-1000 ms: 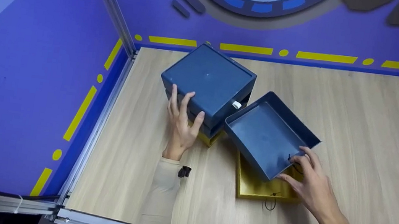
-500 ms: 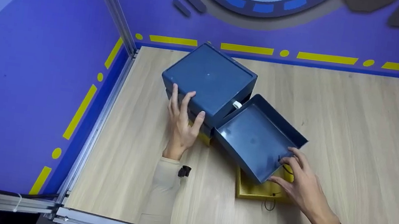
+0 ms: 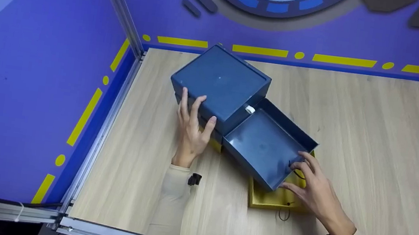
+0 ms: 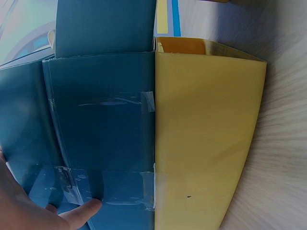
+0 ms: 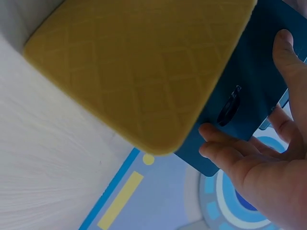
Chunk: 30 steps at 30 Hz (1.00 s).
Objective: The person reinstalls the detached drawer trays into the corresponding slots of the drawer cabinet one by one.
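Dark-blue drawer [image 3: 262, 146]: shifting left since earlier, apparently entering drawer stack [image 3: 220, 78], centre.
Left hand [image 3: 191, 135]: steadying stack, fingers spread.
Right hand [image 3: 317, 192]: gripping drawer's front; probably needing straight inward push.

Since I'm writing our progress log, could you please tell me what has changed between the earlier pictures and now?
The right hand has moved the shallow blue rectangular drawer leftward, and its far end now appears to enter the boxy blue and yellow stack. Nothing was newly grasped or released. The left hand stays on the stack, and the shallow yellow rectangular drawer stays on the table.
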### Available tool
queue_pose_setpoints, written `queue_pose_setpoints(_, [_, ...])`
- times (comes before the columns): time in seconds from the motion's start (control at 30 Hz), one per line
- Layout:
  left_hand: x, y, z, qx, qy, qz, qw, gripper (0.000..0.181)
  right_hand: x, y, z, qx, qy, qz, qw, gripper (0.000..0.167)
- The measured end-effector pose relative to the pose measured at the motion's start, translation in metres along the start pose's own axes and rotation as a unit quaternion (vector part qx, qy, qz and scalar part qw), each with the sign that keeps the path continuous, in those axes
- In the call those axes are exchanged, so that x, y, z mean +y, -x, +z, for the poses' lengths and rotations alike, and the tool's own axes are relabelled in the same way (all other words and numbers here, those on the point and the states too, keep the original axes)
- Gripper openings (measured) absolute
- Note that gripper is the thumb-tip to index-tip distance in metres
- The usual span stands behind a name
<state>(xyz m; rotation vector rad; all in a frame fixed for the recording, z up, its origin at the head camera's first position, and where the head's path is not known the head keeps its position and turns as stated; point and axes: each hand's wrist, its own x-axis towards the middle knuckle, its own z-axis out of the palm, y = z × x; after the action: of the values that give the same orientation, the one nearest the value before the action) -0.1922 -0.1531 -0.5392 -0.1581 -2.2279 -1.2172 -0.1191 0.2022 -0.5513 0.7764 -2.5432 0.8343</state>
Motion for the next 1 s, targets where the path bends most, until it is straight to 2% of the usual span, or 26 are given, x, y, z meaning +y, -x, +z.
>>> queue_pose_setpoints(0.4, [-0.001,0.001,0.002,0.008,0.0,0.015,0.9999,0.071,0.007,-0.005,0.008,-0.011,-0.015,0.007,0.9998,0.056])
queue_pose_setpoints(0.77, [-0.002,0.002,-0.001,0.005,-0.005,0.011,0.9999,0.073,0.007,-0.014,0.015,-0.026,-0.021,0.014,0.9993,0.054])
queue_pose_setpoints(1.0, [-0.002,0.001,0.0,0.006,-0.003,0.011,0.9999,0.072,0.008,-0.019,0.017,-0.019,-0.019,0.001,0.9997,0.055])
